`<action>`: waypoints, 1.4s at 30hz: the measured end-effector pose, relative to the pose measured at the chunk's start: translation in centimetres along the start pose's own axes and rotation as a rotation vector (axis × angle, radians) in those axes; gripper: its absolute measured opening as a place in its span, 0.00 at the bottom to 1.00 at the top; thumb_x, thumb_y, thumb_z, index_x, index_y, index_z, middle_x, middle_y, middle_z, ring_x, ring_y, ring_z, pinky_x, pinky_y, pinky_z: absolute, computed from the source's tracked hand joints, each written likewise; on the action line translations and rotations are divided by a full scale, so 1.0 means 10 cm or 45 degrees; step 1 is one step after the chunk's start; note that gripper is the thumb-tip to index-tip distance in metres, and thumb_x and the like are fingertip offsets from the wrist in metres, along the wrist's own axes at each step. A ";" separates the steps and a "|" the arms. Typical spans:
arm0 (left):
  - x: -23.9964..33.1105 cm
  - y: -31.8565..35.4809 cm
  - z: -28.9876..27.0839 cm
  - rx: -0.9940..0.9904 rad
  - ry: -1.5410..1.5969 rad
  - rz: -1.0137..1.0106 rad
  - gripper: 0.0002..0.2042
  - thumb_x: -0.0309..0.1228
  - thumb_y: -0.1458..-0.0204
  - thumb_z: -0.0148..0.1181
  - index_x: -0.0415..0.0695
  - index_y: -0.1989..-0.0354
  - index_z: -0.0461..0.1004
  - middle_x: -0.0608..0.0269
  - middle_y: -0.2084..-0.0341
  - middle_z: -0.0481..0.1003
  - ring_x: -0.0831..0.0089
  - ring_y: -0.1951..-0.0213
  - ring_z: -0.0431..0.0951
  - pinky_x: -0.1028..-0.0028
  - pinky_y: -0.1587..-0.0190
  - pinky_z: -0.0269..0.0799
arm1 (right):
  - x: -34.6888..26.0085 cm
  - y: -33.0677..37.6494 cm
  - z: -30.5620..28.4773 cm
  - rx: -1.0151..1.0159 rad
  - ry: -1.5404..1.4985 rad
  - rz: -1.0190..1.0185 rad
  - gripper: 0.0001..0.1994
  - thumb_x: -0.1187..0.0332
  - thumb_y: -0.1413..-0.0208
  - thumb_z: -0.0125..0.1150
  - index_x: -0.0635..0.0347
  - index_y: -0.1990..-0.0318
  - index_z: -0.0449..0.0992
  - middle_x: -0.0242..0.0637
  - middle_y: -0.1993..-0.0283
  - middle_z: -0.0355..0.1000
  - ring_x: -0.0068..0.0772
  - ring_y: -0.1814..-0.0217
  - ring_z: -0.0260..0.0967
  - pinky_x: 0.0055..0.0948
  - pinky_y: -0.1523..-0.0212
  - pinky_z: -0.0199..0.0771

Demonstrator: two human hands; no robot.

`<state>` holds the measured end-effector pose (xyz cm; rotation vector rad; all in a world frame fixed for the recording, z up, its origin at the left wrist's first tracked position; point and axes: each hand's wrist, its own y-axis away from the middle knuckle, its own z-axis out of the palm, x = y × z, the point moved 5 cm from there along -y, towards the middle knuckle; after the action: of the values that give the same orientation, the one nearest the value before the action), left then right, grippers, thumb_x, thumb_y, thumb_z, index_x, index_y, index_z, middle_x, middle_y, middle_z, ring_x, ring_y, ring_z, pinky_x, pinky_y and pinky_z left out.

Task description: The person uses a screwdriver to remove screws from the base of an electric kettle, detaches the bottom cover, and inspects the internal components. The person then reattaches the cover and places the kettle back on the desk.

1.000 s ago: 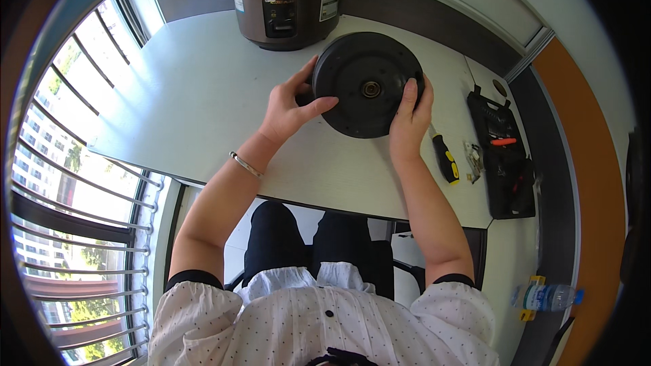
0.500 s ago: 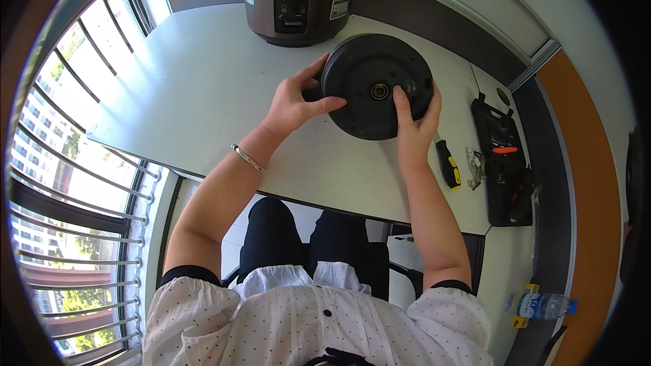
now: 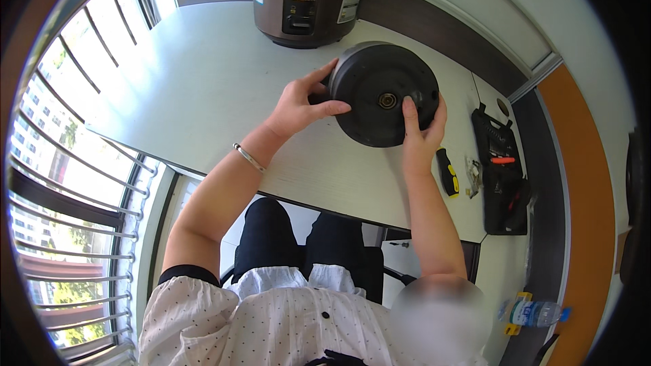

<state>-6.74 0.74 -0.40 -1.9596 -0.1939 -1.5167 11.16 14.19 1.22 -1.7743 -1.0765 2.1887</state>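
Observation:
Between my hands, above the table, is an upturned electric kettle (image 3: 369,118), judging by the round black underside and the ringed metal connector at its centre. A strip of its grey side wall shows at the upper left. My left hand (image 3: 302,105) grips the left edge, thumb on the black base and fingers behind it. At the right edge, my right hand (image 3: 422,132) holds on with its thumb lying near the connector and its fingers round the rim. The far side of the kettle is hidden.
Behind the kettle stands a brown rice cooker (image 3: 305,10). To the right lie a black-and-yellow screwdriver (image 3: 447,173), small metal parts (image 3: 472,176) and an open black tool case (image 3: 502,183). A plastic bottle (image 3: 539,313) is at the lower right. A barred window (image 3: 74,230) is at the left.
The whole view has shifted slightly. The kettle is tilted a little, with more of its grey side wall showing. Both hands keep the same hold.

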 end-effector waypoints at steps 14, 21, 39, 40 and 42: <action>0.12 0.05 0.02 -0.086 -0.364 0.125 0.42 0.50 0.59 0.68 0.40 0.38 0.62 0.58 0.82 0.71 0.65 0.77 0.68 0.71 0.66 0.65 | 0.18 -0.08 -0.10 0.093 -0.170 0.175 0.22 0.60 0.43 0.61 0.66 0.48 0.67 0.38 0.49 0.68 0.29 0.48 0.65 0.28 0.45 0.62; 0.01 -0.01 0.01 -0.175 -0.112 0.022 0.30 0.50 0.41 0.48 0.41 0.37 0.61 0.53 0.59 0.76 0.73 0.57 0.72 0.74 0.51 0.66 | 0.17 -0.08 -0.11 0.070 -0.170 0.190 0.22 0.61 0.44 0.62 0.66 0.47 0.67 0.38 0.49 0.68 0.28 0.48 0.64 0.26 0.43 0.60; 0.21 0.06 0.04 -0.069 -0.731 0.342 0.41 0.49 0.61 0.65 0.37 0.39 0.62 0.54 0.83 0.74 0.57 0.78 0.75 0.68 0.72 0.69 | 0.08 -0.31 -0.27 -0.412 0.073 0.294 0.32 0.67 0.56 0.72 0.70 0.43 0.66 0.45 0.47 0.69 0.35 0.43 0.66 0.31 0.41 0.62; 0.22 0.06 0.04 -0.062 -0.769 0.363 0.41 0.48 0.61 0.65 0.37 0.39 0.62 0.54 0.83 0.74 0.57 0.78 0.75 0.68 0.72 0.69 | 0.07 -0.32 -0.26 -0.447 0.070 0.300 0.33 0.67 0.57 0.72 0.70 0.43 0.65 0.46 0.46 0.69 0.35 0.42 0.65 0.31 0.40 0.62; 0.24 0.08 0.06 -0.037 -0.808 0.403 0.40 0.49 0.61 0.65 0.37 0.40 0.63 0.55 0.83 0.74 0.57 0.79 0.75 0.67 0.73 0.69 | 0.06 -0.31 -0.28 -0.482 0.075 0.318 0.34 0.68 0.58 0.73 0.70 0.42 0.65 0.46 0.46 0.68 0.36 0.42 0.65 0.32 0.40 0.62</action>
<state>-5.03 -0.19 1.40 -2.3107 -0.1173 -0.6730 12.43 18.02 2.46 -2.2234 -1.3994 2.1565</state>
